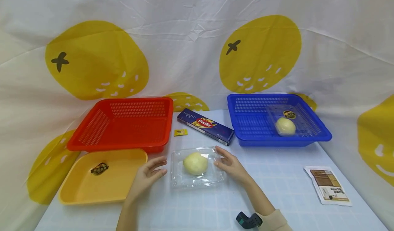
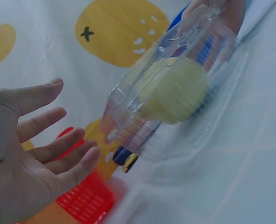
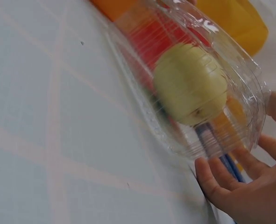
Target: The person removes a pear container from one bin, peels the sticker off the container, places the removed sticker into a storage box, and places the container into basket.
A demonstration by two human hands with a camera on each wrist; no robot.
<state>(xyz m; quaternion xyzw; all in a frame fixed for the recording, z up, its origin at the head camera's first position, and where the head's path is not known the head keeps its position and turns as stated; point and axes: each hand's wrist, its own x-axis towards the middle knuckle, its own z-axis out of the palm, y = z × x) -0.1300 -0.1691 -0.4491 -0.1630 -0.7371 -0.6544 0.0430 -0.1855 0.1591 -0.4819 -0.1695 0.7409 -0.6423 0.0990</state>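
Observation:
A clear plastic container (image 1: pixel 181 180) with its lid down sits on the table in front of me. Inside it is a round pale yellow-green fruit (image 1: pixel 195 163), its stem end showing in the right wrist view. My right hand (image 1: pixel 231 167) is at the container's right side, thumb and fingertips touching the edge and wall with the fingers fairly straight and spread. To the left, my left hand (image 1: pixel 147 176) is held apart from the container, its fingers loosely extended and nothing in them. The left wrist view shows that palm (image 2: pixel 30 172) and spread fingers plainly.
A red basket (image 1: pixel 140 145) and a yellow tray (image 1: pixel 135 155) stand left. At back right, a blue basket (image 1: pixel 255 140) holds another clear container with a pale fruit (image 1: pixel 285 126). A spaghetti box (image 1: pixel 204 125), a small yellow packet (image 1: pixel 180 132) and a white-brown pouch (image 1: pixel 327 185) lie about.

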